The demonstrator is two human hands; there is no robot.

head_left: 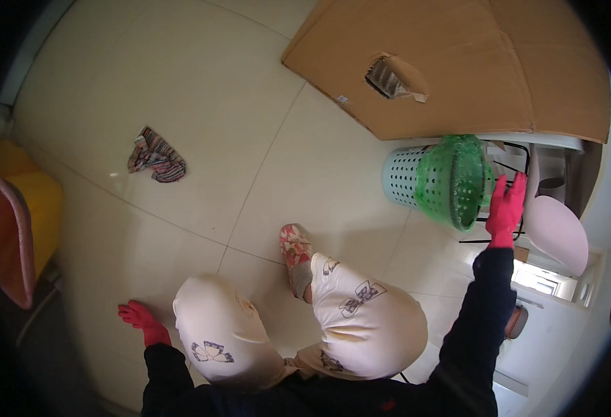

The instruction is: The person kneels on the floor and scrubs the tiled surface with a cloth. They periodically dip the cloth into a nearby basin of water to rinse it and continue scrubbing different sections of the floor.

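My right hand (505, 209), in a red rubber glove, reaches out beside a light-blue perforated plastic basket (402, 176). Its fingers are spread and hold nothing I can see; whether they touch the basket's liner is unclear. A green plastic bag (443, 182) lines the basket and folds over its rim. Low on the left, my left hand (144, 320) wears a matching glove and hangs beside my knee, empty, with its fingers apart. A crumpled striped cloth (158, 156) lies on the tiled floor (222, 130) ahead of the left hand.
A large cardboard box (467, 68) with a torn hole stands at the upper right. Behind the basket is a pink chair (557, 232) with black metal legs. At the far left stands a yellow object (36, 203) beside an orange-red piece with a pink rim (10, 245).
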